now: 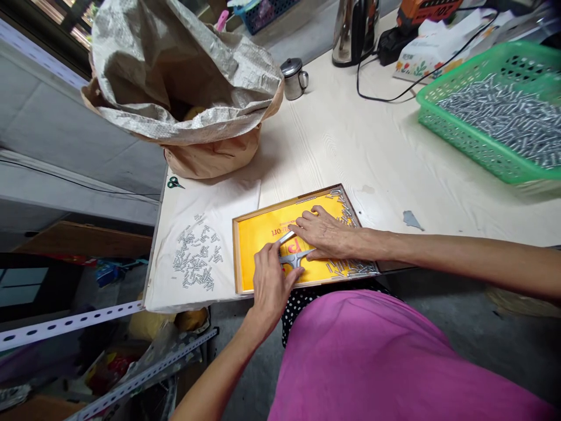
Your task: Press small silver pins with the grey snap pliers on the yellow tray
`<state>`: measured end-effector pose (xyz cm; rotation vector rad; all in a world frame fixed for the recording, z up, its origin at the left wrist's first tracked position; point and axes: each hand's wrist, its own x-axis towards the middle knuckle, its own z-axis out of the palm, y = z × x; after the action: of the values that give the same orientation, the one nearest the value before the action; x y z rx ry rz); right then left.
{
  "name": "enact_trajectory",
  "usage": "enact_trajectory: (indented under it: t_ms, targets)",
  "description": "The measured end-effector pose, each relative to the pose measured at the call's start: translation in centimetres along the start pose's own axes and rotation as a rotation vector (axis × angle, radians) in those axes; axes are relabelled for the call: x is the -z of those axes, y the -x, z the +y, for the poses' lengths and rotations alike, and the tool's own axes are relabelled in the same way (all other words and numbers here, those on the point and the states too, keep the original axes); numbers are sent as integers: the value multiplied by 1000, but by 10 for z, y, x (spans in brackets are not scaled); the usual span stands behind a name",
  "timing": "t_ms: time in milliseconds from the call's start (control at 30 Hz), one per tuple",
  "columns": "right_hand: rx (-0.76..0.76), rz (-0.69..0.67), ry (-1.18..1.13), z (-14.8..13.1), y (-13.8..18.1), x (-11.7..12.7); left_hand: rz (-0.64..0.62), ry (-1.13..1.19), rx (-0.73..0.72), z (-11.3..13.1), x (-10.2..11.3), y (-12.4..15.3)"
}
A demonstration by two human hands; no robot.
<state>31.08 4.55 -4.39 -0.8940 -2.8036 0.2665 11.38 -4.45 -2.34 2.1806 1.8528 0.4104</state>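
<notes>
A shallow wooden tray (239,257) with a yellow liner sits at the table's near edge. Small silver metal pins (350,268) line its right and bottom sides. My left hand (270,280) is closed on a grey metal tool (293,256) with curved arms lying on the yellow liner. My right hand (326,234) rests over the liner with its fingers pressed on the upper end of the same tool. Left of the tray, a loose heap of silver pins (196,257) lies on a white cloth (210,204).
A large woven sack (175,76) stands at the table's back left, small green scissors (175,183) beside it. A green basket (495,105) full of metal pins is at the right. A small metal cup (293,78), a kettle (354,29) and a black cable (394,96) stand behind.
</notes>
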Motion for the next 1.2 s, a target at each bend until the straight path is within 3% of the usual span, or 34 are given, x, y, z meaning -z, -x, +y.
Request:
enact_trajectory:
  t_ms: [100,200,400,633,833,967,1200]
  targets:
    - [5,11,-7,-7,2,6,-83,-54,-164,8,-8,-22]
    - [-14,37,25,-10,5,7,-118,-101,-195,8,-13,-36]
    - [-39,35,171,-10,7,-5,-85,-184,-162,6,-13,-41]
    - [17,-43,110,-8,6,-21,-154,-140,-146,4,-15,-42]
    - [-30,100,179,-9,9,-22,-114,-59,-137,-22,-12,-49]
    - [34,28,173,-17,13,-21,-145,-12,-84,-39,-7,-60]
    - [66,146,152,-28,21,-27,-57,69,7,-39,-8,-70]
